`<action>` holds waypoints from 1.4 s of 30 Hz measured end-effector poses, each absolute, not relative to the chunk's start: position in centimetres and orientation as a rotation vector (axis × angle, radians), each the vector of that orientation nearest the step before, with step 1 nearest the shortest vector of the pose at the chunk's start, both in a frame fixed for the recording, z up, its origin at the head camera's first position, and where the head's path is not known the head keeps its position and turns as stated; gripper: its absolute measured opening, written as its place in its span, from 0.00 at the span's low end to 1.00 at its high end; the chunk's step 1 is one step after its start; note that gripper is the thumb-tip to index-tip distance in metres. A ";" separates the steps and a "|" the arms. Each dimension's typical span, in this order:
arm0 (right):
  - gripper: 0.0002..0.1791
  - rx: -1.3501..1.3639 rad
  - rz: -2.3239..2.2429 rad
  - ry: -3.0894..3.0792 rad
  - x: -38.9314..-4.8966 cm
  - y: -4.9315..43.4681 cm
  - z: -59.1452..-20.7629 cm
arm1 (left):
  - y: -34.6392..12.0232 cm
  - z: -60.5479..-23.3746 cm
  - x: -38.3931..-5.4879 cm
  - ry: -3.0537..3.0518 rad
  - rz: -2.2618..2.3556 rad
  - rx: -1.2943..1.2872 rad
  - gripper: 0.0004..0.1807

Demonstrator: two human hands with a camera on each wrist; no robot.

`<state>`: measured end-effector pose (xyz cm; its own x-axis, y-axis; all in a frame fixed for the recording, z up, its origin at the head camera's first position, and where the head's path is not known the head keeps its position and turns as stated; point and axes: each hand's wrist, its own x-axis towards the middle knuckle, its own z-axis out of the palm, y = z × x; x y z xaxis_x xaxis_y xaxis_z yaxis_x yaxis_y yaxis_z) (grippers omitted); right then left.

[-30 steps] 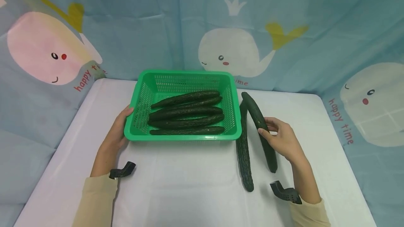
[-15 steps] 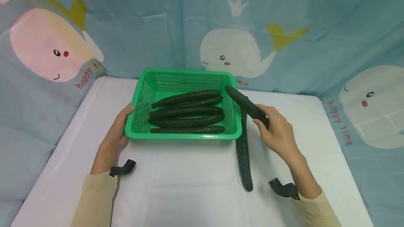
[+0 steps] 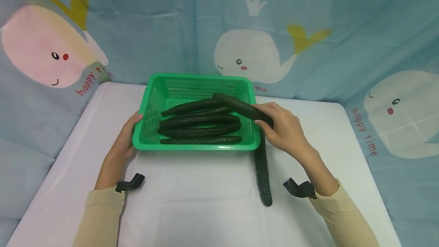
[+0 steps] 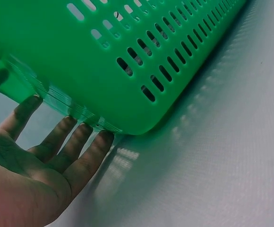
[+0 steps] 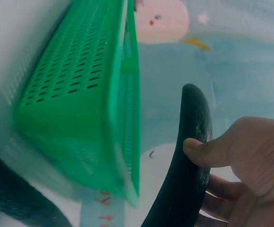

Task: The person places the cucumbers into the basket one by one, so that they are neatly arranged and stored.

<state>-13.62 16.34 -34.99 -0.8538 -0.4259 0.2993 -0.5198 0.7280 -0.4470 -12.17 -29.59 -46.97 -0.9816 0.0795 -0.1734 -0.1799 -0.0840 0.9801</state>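
Observation:
My right hand pinches a dark green cucumber near its right end. The cucumber slants over the right rim of a green plastic basket, its far end above the others. In the right wrist view the thumb lies across that cucumber, fingers behind it. Several cucumbers lie side by side in the basket. My left hand holds the basket's left side, thumb at the rim; in the left wrist view its fingertips press the outer wall. Another cucumber lies on the table beside the basket's right side.
The white-covered table extends in front of the basket and to both sides. Behind it hangs a blue cloth printed with whales. A black wrist camera sits on the left wrist, another camera on the right.
My right hand has lifted the cucumber off the table and carried it left, tilting it over the basket's right rim. The left hand stays at the basket's left side.

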 end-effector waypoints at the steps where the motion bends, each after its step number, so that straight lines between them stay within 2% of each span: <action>1: 0.23 0.786 0.770 -2.752 -13.8 16.0 -34.7 | -29.6 -47.0 -12.1 1.996 2.191 -0.119 0.41; 29: 0.25 1.025 0.562 -2.949 -19.5 8.6 -32.0 | -29.4 -46.9 -12.5 1.965 2.205 -0.133 0.40; 42: 0.24 1.106 0.457 -2.968 -21.2 4.7 -32.4 | -29.7 -46.8 -12.1 1.964 2.189 -0.163 0.41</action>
